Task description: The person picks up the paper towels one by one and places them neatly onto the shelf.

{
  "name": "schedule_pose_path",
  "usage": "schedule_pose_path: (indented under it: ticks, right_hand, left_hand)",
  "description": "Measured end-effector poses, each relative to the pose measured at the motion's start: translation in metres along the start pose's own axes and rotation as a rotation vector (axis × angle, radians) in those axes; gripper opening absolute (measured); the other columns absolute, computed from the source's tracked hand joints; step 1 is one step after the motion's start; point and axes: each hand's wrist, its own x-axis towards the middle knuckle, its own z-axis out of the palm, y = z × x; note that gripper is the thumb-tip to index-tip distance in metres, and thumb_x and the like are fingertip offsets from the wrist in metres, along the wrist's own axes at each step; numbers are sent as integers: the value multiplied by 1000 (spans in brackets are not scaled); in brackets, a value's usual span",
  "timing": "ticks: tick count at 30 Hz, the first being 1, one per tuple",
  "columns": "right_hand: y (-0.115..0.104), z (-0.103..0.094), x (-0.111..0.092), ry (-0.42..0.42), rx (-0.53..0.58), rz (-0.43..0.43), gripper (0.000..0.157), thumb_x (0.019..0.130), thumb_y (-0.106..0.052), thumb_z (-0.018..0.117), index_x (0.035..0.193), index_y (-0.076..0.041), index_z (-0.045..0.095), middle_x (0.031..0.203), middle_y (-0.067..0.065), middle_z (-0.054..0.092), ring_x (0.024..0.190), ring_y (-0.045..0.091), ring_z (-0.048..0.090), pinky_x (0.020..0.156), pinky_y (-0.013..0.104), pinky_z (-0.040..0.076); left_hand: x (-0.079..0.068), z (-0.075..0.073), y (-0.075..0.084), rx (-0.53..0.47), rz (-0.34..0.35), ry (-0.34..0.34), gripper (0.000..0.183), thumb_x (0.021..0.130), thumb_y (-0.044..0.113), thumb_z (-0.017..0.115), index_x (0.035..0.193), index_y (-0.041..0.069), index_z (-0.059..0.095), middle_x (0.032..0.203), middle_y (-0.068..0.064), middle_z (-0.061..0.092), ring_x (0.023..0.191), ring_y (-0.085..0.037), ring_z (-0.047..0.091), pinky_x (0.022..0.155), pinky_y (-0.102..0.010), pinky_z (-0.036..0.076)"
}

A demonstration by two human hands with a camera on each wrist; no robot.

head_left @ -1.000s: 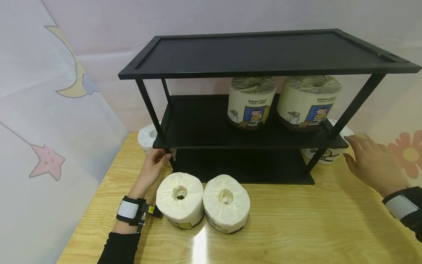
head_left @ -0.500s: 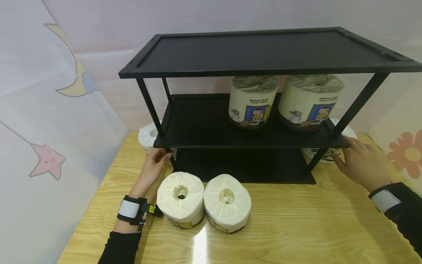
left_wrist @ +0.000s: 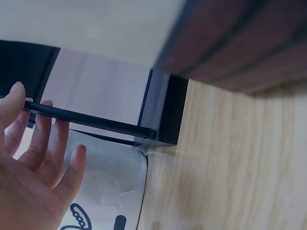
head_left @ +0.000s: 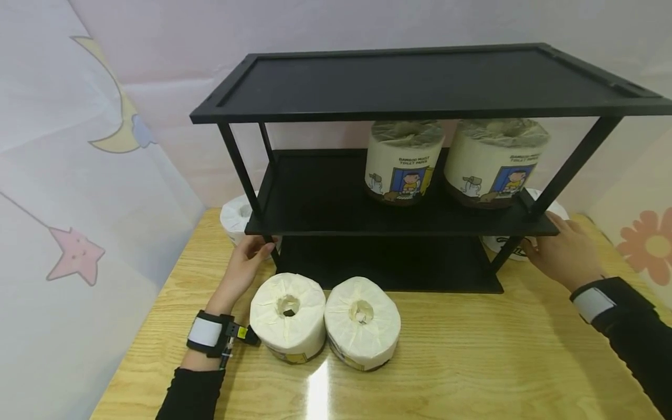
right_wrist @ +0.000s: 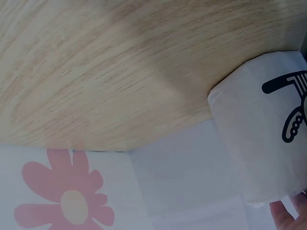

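In the head view, a pale pinkish wall is rising at 12 o'clock, and a whiter wall is meeting it along a corner slanting from 10 down to 9 o'clock. A pale yellow moon with 1 small blue cloud is curving at 10 o'clock. A pink star is hanging just below 9 o'clock, and a reddish flower is showing at 3 o'clock. A light wooden table is stretching below, and a white glare is gleaming on it at 6 o'clock.
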Motion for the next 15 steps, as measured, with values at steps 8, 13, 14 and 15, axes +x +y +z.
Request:
schedule_pose_path:
  ticks: [8, 13, 14, 15]
  right_hand:
    - [0, 10, 2, -4, -12, 31, 50, 68, -3, 79, 113, 1, 59, 94, 27, 61, 95, 44, 54, 71, 55, 43]
    - [-1, 11, 1, 13, -23, 30, 56, 65, -1, 84, 114, 2, 58, 93, 28, 63, 94, 45, 55, 73, 55, 44]
    - [-1, 11, 1, 18, -22, 31, 56, 65, -1, 85, 114, 2, 58, 93, 28, 64, 95, 45, 55, 73, 56, 44]
    - [-1, 12, 1, 26, -21, 30, 56, 65, -1, 85, 114, 1, 58, 93, 27, 64, 95, 45, 56, 74, 56, 44]
  left_hand:
    - [0, 0, 1, 7, -14, -6, 33, 102, 21, 59, 129, 1, 57, 123, -16, 61, 113, -24, 56, 92, -29, 45]
    - [0, 0, 0, 22, -41, -4, 33, 102, 18, 58, 129, 0, 57, 124, -18, 60, 112, -24, 55, 91, -29, 45]
    - [0, 0, 1, 16, -45, -2, 33, 102, 17, 58, 129, 0, 57, 124, -18, 60, 112, -24, 55, 91, -29, 44]
    - [0, 0, 1, 12, -44, -1, 33, 102, 16, 58, 130, -1, 57, 124, -18, 60, 112, -25, 55, 91, -29, 44]
